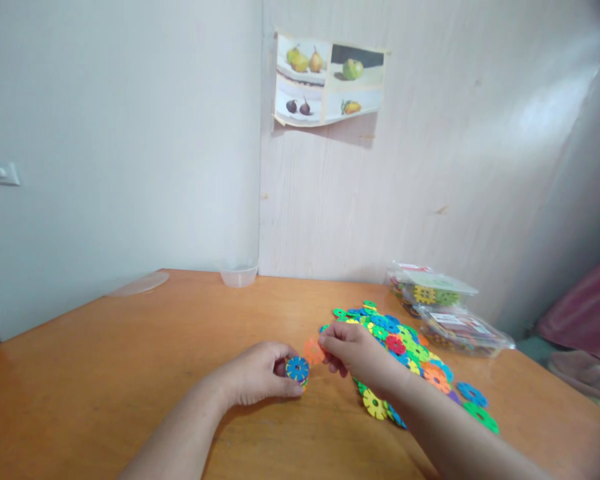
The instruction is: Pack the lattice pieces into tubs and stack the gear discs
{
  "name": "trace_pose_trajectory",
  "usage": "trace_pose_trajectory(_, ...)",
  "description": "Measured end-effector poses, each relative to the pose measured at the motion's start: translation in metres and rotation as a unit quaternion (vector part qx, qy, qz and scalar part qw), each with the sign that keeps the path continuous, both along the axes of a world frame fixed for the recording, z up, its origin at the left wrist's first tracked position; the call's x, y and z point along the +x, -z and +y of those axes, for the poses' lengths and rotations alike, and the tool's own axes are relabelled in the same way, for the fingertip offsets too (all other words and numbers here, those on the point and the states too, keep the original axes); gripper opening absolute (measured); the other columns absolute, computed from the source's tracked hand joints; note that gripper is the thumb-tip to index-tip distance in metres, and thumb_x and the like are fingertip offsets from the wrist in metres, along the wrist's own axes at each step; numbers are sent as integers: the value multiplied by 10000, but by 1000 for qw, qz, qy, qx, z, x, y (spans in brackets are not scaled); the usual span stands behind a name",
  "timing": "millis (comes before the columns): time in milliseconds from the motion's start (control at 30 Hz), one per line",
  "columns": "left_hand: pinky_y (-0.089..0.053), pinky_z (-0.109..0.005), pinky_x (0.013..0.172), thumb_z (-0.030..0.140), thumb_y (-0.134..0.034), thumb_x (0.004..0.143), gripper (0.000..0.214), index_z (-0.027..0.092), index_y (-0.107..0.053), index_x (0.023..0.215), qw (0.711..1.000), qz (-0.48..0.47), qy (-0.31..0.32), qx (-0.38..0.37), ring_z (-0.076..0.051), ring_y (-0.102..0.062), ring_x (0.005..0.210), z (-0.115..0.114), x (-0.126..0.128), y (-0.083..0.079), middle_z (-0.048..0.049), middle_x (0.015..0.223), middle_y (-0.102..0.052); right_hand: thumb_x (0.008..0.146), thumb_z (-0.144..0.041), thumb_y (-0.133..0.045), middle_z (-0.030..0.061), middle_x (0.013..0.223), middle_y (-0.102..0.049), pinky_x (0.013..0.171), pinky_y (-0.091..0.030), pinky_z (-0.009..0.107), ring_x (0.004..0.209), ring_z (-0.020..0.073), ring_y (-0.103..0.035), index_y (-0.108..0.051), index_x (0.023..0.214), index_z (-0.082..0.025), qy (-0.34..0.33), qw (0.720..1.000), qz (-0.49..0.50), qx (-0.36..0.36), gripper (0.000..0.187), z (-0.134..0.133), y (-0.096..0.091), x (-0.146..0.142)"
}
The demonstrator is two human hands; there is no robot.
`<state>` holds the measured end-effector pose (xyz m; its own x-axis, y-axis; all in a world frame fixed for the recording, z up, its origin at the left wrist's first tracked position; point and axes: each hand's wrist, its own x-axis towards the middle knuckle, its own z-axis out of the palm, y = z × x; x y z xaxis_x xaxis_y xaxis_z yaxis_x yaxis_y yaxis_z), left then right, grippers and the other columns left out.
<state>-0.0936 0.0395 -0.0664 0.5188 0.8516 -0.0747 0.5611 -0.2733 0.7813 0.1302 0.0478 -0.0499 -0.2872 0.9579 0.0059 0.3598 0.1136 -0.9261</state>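
Note:
Near the front middle of the table, my left hand (260,375) is closed round a short stack of notched plastic discs (297,369), a blue one facing up with yellow edges showing beneath. Just to its right, my right hand (353,348) pinches an orange notched disc (313,351) between thumb and fingers. The orange disc is close beside the stack; whether they touch I cannot tell. Behind and below my right hand spreads a heap of mixed notched discs (395,344) in green, blue, yellow, red and orange, partly hidden by my forearm.
On the wooden table (105,387), a clear plastic bowl (239,276) stands at the back and a clear lid (143,283) lies at the back left. Clear plastic boxes (465,328) of coloured pieces sit at the back right. A fruit picture sheet (330,80) hangs on the wall.

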Motion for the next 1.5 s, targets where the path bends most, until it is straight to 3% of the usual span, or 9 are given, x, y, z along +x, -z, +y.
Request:
trace_pose_trajectory(167, -326, -214, 563, 485, -715, 694, 390, 164, -640, 900, 1000, -12, 6, -9, -119, -426, 643, 0, 1, 1, 25, 726, -518, 818, -303, -572, -17, 581, -627, 460, -444, 207, 461, 94, -560, -589, 780, -164, -43, 994, 68, -80, 146, -4, 9, -16)
trace_pose_trajectory(367, -342, -218, 571, 454, -723, 695, 368, 163, -649, 908, 1000, 2, -3, -5, -128, -458, 663, 0, 1, 0, 19, 749, -550, 807, -231, -564, -17, 599, -638, 488, -468, 214, 465, 92, -561, -606, 795, -159, -44, 993, 51, -92, 84, -4, 15, -15)
trace_pose_trajectory(533, -362, -219, 594, 443, -721, 694, 364, 168, -649, 921, 1000, -3, 7, -3, -138, -488, 684, 0, 0, -1, 16, 768, -576, 818, -204, -516, -12, 624, -643, 546, -472, 220, 539, 107, -586, -654, 861, -169, -72, 995, -11, -64, 148, -3, 21, -16)
trace_pose_trajectory(633, -369, -219, 603, 430, -715, 701, 359, 162, -644, 929, 1000, -5, 14, -8, -140, -497, 692, 1, 0, -2, 15, 774, -584, 837, -239, -512, 16, 719, -689, 595, -458, 236, 635, 136, -626, -680, 951, -175, -20, 992, -120, 39, 213, 2, 17, -8)
trace_pose_trajectory(767, -378, -216, 616, 421, -706, 710, 336, 160, -641, 913, 1000, -1, 23, 0, -143, -516, 718, 4, 0, 2, 17, 783, -590, 875, -313, -512, 84, 969, -725, 760, -438, 296, 913, 212, -639, -698, 1064, -192, 85, 914, -338, 206, 292, 9, 3, 13)
trace_pose_trajectory(900, -395, -219, 642, 413, -700, 710, 350, 169, -649, 956, 1000, -8, 22, 4, -153, -549, 763, 6, -1, 5, 6, 842, -629, 860, -387, -546, 151, 1140, -678, 894, -387, 409, 1125, 319, -538, -679, 1128, -172, 128, 829, -484, 251, 368, 13, -1, 29)
trace_pose_trajectory(1133, -415, -228, 666, 386, -685, 718, 317, 176, -658, 953, 1000, 4, 20, 10, -177, -586, 819, 6, -3, 5, -4, 884, -657, 842, -342, -552, 155, 1087, -678, 841, -379, 409, 1081, 325, -539, -716, 980, -165, 111, 800, -534, 250, 278, 16, 9, 27)
trace_pose_trajectory(1300, -414, -223, 671, 384, -684, 714, 314, 178, -663, 950, 1000, -8, 20, 13, -166, -575, 805, 5, -2, 5, 2, 877, -649, 863, -281, -498, 134, 950, -692, 753, -371, 351, 963, 276, -573, -712, 791, -167, 110, 825, -490, 260, 253, 18, 6, 30)
trace_pose_trajectory(1500, -382, -215, 622, 414, -703, 682, 337, 167, -658, 906, 1000, 2, 3, 0, -143, -517, 706, 0, 2, -3, 17, 781, -595, 814, -275, -561, -19, 617, -567, 574, -337, 238, 596, 119, -489, -637, 735, -170, 64, 979, -158, 112, 151, 18, 10, 23)
